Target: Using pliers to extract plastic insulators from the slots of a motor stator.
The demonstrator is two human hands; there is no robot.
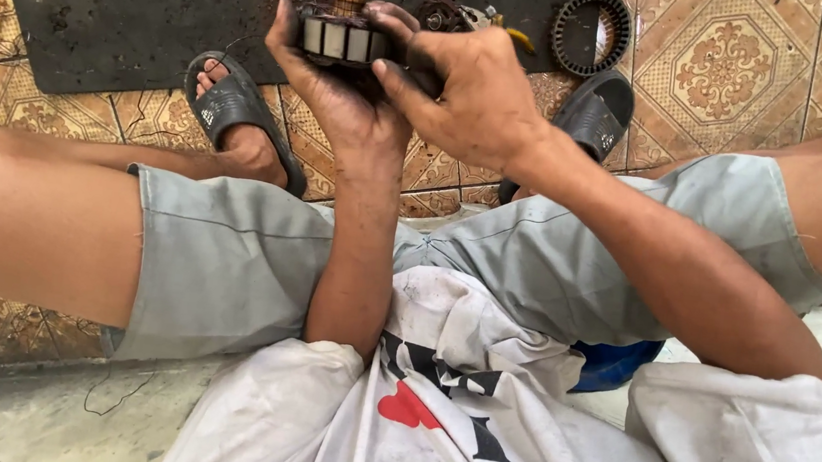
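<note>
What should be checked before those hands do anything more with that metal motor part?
1. Both hands on the part: ok. The left hand cups the motor part from below and the right hand grips it from the side.
2. Part clear of the floor: ok, held above the dark mat.
3. Feet out of the way: ok, both sandals sit to either side of the hands.
4. Spare metal ring: ok, lying apart on the floor.
5. Loose wires on the part: cannot tell, fingers hide them.
</note>
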